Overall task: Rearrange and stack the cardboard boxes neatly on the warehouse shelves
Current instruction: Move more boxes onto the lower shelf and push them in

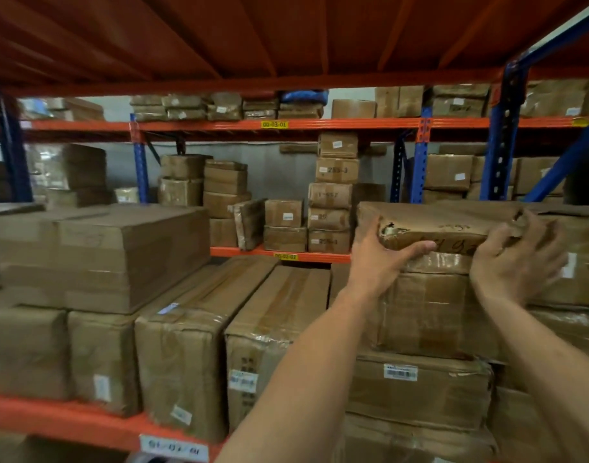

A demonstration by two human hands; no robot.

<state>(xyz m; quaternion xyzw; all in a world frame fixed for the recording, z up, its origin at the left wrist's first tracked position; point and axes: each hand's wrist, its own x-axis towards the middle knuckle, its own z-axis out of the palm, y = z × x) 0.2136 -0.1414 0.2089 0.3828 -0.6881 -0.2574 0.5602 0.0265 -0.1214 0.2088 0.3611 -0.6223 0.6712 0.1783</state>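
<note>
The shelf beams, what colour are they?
Orange shelf beams, seen best in the head view.

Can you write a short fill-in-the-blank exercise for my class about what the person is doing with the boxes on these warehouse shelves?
1. Both hands grip a flat cardboard box at the ____ of a stack.
2. The left hand holds the box's torn near-left ____.
3. The shelf beams are painted ____.
4. The rack uprights are painted ____.

Missing words: top; corner; orange; blue
</note>
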